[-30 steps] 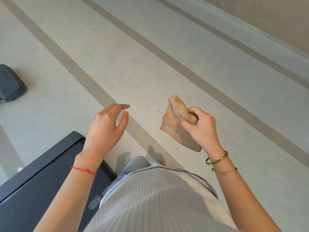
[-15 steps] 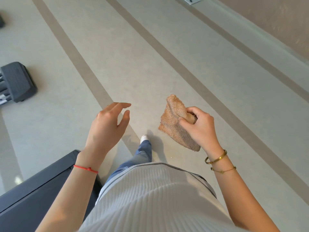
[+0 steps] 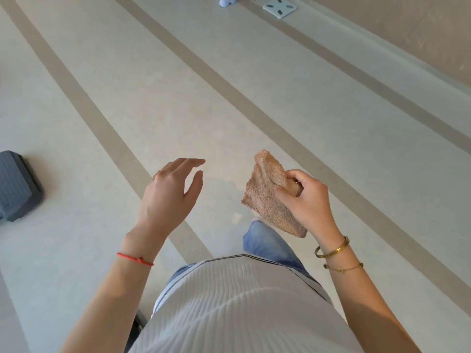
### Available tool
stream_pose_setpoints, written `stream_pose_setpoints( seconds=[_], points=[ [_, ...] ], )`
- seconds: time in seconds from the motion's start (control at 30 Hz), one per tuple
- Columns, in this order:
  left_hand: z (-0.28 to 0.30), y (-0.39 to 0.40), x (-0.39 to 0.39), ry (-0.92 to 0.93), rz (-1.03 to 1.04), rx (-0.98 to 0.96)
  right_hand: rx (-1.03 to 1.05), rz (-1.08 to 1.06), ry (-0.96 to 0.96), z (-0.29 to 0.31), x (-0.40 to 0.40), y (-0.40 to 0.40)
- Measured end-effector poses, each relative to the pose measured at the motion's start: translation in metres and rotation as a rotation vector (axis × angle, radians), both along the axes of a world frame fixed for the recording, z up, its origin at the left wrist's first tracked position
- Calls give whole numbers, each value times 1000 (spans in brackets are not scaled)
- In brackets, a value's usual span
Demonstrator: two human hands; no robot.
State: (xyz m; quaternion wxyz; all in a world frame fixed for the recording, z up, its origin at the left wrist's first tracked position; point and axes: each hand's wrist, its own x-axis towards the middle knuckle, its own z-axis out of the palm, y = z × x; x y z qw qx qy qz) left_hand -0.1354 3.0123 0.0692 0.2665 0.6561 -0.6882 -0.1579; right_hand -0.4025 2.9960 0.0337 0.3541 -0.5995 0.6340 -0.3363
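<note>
cloths: one brown cloth (image 3: 270,197), pinched in the right hand (image 3: 307,200), held up over the floor
left hand (image 3: 169,197): loose, fingers spread, holding nothing
bracelets: two gold bracelets (image 3: 332,250), one red string (image 3: 135,259)
floor (image 3: 102,59): pale, tan stripes, one white scale (image 3: 279,6) by the wall

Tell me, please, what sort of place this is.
Likely an indoor room, perhaps a home gym: a smooth pale floor with tan stripes, a white scale beside the wall, and a grey ridged step on the left.
</note>
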Motion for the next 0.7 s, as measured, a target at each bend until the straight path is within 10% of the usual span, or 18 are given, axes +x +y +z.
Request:
stream_pose_setpoints(
  seconds=[0.7],
  points=[
    [6,-465,-70,-1,19,-44,-47,16,38,17,-66,-477]
  ],
)
